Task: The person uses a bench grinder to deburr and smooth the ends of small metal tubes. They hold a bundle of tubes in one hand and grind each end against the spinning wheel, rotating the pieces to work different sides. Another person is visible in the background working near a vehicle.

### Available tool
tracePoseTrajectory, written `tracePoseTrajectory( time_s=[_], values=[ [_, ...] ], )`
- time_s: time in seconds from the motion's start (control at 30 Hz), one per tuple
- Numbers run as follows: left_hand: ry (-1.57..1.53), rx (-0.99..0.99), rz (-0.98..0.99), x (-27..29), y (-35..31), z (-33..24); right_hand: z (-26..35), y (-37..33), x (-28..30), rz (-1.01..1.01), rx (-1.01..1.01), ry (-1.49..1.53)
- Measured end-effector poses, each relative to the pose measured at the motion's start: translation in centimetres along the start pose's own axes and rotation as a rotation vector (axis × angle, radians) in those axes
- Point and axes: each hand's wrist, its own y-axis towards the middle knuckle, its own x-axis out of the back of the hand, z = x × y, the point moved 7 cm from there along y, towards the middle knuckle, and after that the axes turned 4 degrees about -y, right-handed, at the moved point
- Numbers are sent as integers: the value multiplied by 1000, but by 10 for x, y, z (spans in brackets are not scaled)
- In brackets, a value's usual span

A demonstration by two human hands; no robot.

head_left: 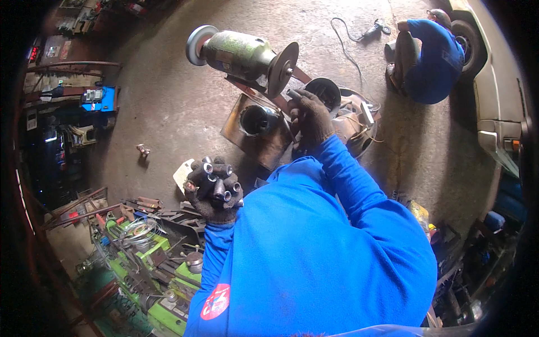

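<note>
My left hand (214,194), in a dark knit glove, is closed around a bundle of several short dark metal tubes (218,178) held near my chest. My right hand (310,117), also gloved, is stretched out to the bench grinder (242,55). It pinches a small metal piece (293,94) right beside the grinder's dark right-hand wheel (282,68). The grinder has a green motor body and a grey wheel (197,45) on its left end. Both my arms are in blue sleeves.
Below the grinder stand dark round containers (259,119) on a rusty plate. A green lathe (151,258) with scrap and wire lies at lower left. A person in blue (431,59) crouches by a car (497,84) at top right, with an angle grinder and cable (377,27) nearby.
</note>
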Motion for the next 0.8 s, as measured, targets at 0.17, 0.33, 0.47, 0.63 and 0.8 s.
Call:
tracePoseTrajectory(
  time_s=[0.17, 0.33, 0.47, 0.63, 0.8],
  values=[
    [25, -3, -1, 1, -3, 0, -16, 19, -3, -120, -477, 372],
    [-38, 30, 17, -6, 1, 8, -40, 35, -3, -126, -500, 274],
    [-1, 4, -28, 0, -2, 6, -45, 38, -10, -57, -519, 301],
    [-69, 74, 41, -10, 4, 15, -52, 41, -14, -78, -517, 261],
    [-133, 69, 52, -2, 0, 17, -43, 40, -16, -78, -547, 255]
  ],
)
